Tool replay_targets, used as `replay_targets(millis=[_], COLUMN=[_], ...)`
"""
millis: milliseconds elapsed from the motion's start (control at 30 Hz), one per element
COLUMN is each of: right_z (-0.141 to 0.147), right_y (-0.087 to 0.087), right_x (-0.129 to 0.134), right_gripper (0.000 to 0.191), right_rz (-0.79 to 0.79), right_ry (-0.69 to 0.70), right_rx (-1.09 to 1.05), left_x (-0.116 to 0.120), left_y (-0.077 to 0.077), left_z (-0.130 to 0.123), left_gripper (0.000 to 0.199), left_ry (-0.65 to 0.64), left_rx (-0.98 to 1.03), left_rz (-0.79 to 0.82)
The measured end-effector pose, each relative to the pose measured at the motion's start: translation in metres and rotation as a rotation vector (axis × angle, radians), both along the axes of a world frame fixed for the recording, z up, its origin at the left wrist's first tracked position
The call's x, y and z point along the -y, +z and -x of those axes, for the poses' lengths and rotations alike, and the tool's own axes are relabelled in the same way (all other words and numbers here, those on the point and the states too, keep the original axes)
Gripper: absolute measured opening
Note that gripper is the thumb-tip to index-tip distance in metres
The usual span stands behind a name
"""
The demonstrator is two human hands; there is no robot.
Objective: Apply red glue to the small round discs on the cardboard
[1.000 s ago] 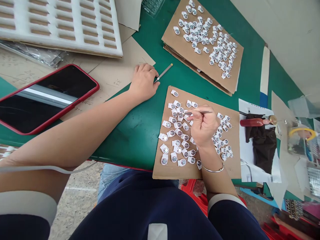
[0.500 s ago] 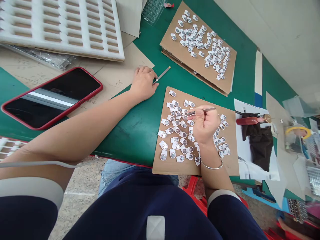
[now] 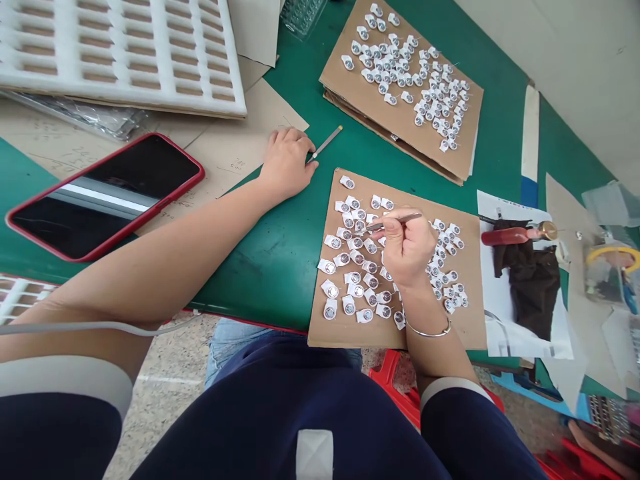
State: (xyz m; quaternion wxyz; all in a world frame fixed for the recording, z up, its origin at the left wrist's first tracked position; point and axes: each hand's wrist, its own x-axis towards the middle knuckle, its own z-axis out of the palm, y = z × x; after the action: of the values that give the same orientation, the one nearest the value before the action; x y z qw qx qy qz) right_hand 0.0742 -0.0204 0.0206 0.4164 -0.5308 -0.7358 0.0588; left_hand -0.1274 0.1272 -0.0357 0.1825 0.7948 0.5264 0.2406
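Note:
My right hand [image 3: 409,248] is closed around metal tweezers [image 3: 395,221], above a cardboard sheet [image 3: 325,333] with several small white tabbed parts [image 3: 370,267]. The tweezers' tip is over the parts at the upper left of the sheet; whether it touches one is too small to tell. On the green table my left hand [image 3: 289,163] rests with its fingers curled, thumb and fingertips at the near end of a thin stick [image 3: 327,143] with a yellow tip.
A cardboard stack [image 3: 340,60] behind bears several similar parts. At the left are a red-framed phone [image 3: 107,193] and a white foam tray [image 3: 117,40]. A red bottle [image 3: 505,236] and dark cloth [image 3: 535,287] lie on paper at the right.
The tweezers and my right hand have shifted slightly relative to the sheet, with the tip now more to the right. The view has moved a little. My left hand stays in place.

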Motion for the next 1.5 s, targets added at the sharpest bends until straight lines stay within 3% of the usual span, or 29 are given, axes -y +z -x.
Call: replay_targets(millis=[333, 500, 1033, 1200, 1300, 1400, 1500], right_z=[0.001, 0.001, -0.004, -0.006, -0.005, 0.0, 0.006], right_y=[-0.01, -0.005, 0.01, 0.038, 0.047, 0.04, 0.024], right_x=[0.0, 0.001, 0.005, 0.008, 0.015, 0.021, 0.02], right_gripper=[0.008, 0.008, 0.017, 0.019, 0.019, 0.018, 0.018], right_rz=[-0.012, 0.038, -0.004, -0.029, 0.047, 0.057, 0.018], right_ry=[0.023, 0.024, -0.057, -0.065, -0.053, -0.068, -0.125], right_rx=[-0.049, -0.062, -0.121, -0.315, -0.313, -0.318, -0.338], left_x=[-0.001, -0.002, -0.003, 0.025, 0.048, 0.064, 0.07], left_y=[-0.004, -0.006, -0.011, 0.016, 0.032, 0.034, 0.029], left_z=[-0.001, -0.001, -0.002, -0.016, -0.02, -0.012, -0.002], left_gripper=[0.025, 0.026, 0.022, 0.024, 0.02, 0.018, 0.016], left_ry=[0.004, -0.001, 0.002, -0.111, -0.316, -0.511, -0.582], left_rx=[0.041, 0.072, 0.038, 0.056, 0.035, 0.045, 0.117], left_rz=[-0.031, -0.018, -0.107, -0.163, -0.167, -0.152, -0.106])
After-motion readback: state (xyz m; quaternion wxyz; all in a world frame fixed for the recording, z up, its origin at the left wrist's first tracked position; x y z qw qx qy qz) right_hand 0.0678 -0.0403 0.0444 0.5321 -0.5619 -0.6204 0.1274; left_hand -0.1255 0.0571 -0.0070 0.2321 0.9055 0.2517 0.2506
